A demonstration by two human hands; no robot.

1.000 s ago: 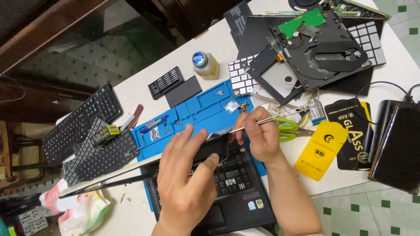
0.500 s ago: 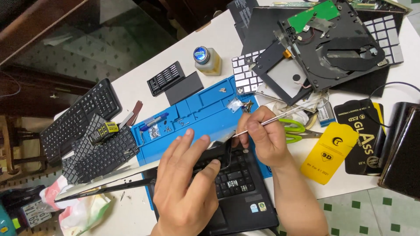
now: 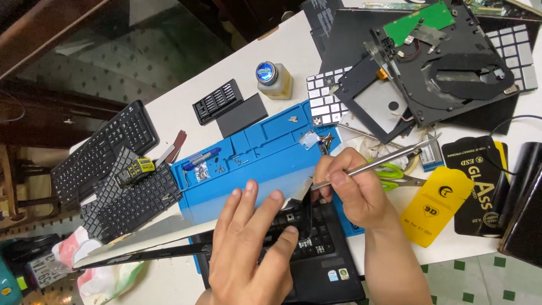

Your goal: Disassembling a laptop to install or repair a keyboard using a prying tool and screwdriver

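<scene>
Left hand (image 3: 248, 248) flat, fingers spread, pins black laptop (image 3: 305, 265) at desk's (image 3: 175, 116) near edge, on blue repair mat (image 3: 265, 152). Right hand (image 3: 353, 195) pinches metal tweezers (image 3: 372, 164), tips at lifted keyboard strip (image 3: 305, 214). Best: keep tips shallow, lever gently, hold pressure steady.

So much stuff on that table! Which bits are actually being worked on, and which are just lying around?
In use:
left hand on the black laptop
right hand holding metal tweezers
blue work mat

Lying about:
loose keyboards
glass bottle
green-handled scissors
opened disc drive
</scene>
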